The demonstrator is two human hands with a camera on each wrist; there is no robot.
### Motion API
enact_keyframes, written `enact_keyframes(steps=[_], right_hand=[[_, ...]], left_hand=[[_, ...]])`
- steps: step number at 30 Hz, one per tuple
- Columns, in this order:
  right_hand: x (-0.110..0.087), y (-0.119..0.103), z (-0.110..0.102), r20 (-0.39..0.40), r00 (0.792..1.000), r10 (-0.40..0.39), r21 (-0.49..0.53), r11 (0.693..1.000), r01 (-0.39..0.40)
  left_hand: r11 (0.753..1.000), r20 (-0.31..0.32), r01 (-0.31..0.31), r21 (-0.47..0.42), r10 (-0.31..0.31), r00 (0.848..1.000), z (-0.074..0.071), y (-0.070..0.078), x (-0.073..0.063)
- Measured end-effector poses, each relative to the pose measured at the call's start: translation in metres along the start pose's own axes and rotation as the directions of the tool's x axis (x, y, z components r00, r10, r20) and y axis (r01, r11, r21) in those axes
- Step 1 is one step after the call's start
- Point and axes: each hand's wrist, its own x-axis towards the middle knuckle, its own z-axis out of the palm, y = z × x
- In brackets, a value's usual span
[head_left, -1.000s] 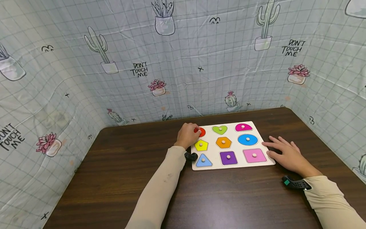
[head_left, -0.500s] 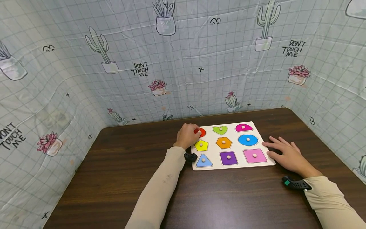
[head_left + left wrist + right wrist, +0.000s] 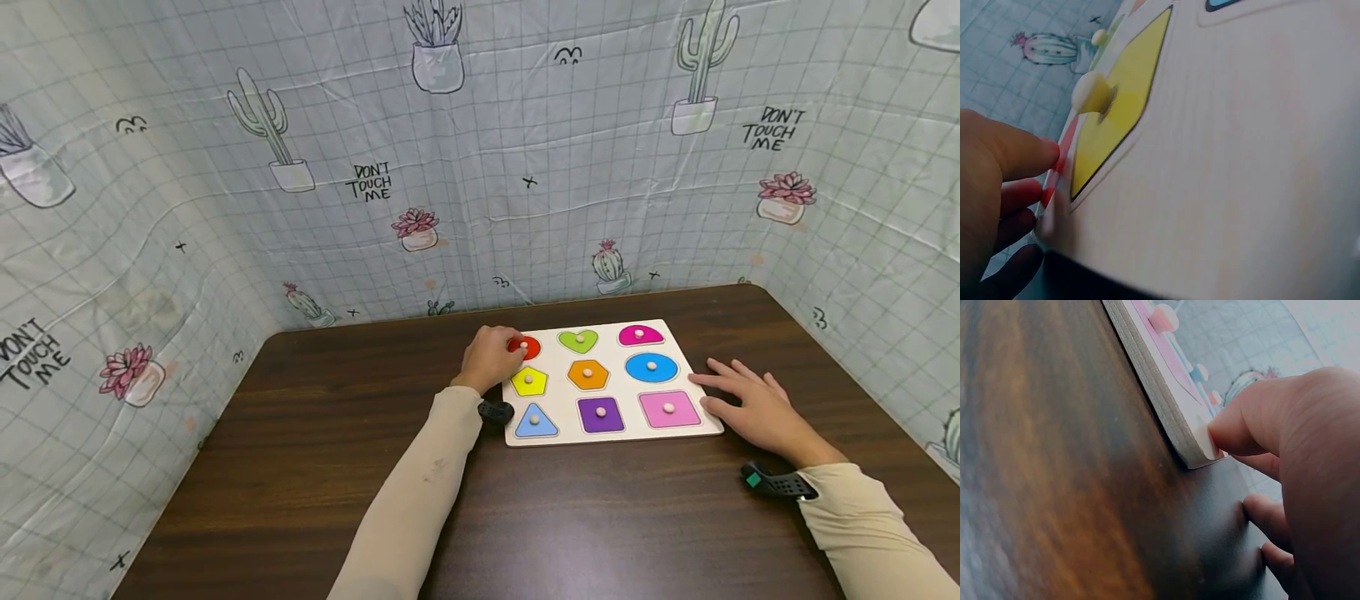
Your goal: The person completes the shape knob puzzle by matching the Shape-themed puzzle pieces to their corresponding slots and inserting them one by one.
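A pale wooden knob puzzle board (image 3: 558,367) lies on the table with several coloured shapes set in it. At its far left corner my left hand (image 3: 487,360) holds the red circle piece (image 3: 532,348), thumb and index finger close around its knob. In the left wrist view the thumb (image 3: 1038,155) hides that knob, and the yellow pentagon (image 3: 1124,100) sits nearby. My right hand (image 3: 750,408) lies along the board's right edge, fingers spread. Its thumb (image 3: 1235,434) touches the board's near right corner in the right wrist view.
Other pieces in the board include a green heart (image 3: 588,339), an orange hexagon (image 3: 596,383), a blue oval (image 3: 637,372) and a purple square (image 3: 588,423). The brown table (image 3: 337,467) meets a patterned cloth (image 3: 480,167) at the back and sides.
My left hand has drawn back very slightly to the left, leaving more of the red circle showing. The right hand and the board stay where they were.
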Motion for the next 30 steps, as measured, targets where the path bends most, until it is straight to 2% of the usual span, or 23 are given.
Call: enact_keyframes(steps=[6,10,17,24,30], right_hand=[[-0.002,0.002,0.0,0.002,1.0,0.009,-0.002,1.0,-0.009],[-0.002,0.004,0.0,-0.002,1.0,0.004,-0.007,1.0,-0.004],[0.003,0.002,0.0,-0.009,1.0,-0.014,-0.001,1.0,0.014],[0.005,-0.001,-0.001,-0.01,0.999,-0.036,0.011,0.999,0.037],[0.006,0.003,-0.01,0.005,1.0,-0.014,-0.032,0.999,0.015]], left_hand=[[0.985,-0.016,-0.007,-0.174,0.005,1.0,-0.004,-0.009,-0.007],[0.977,-0.04,-0.004,-0.215,-0.005,0.999,-0.008,-0.014,-0.015],[0.977,-0.068,0.047,-0.208,-0.062,0.996,-0.021,-0.022,-0.039],[0.983,-0.126,0.022,-0.184,-0.045,0.991,-0.038,-0.034,-0.062],[0.992,-0.147,0.037,-0.118,-0.054,0.988,-0.048,-0.039,-0.077]])
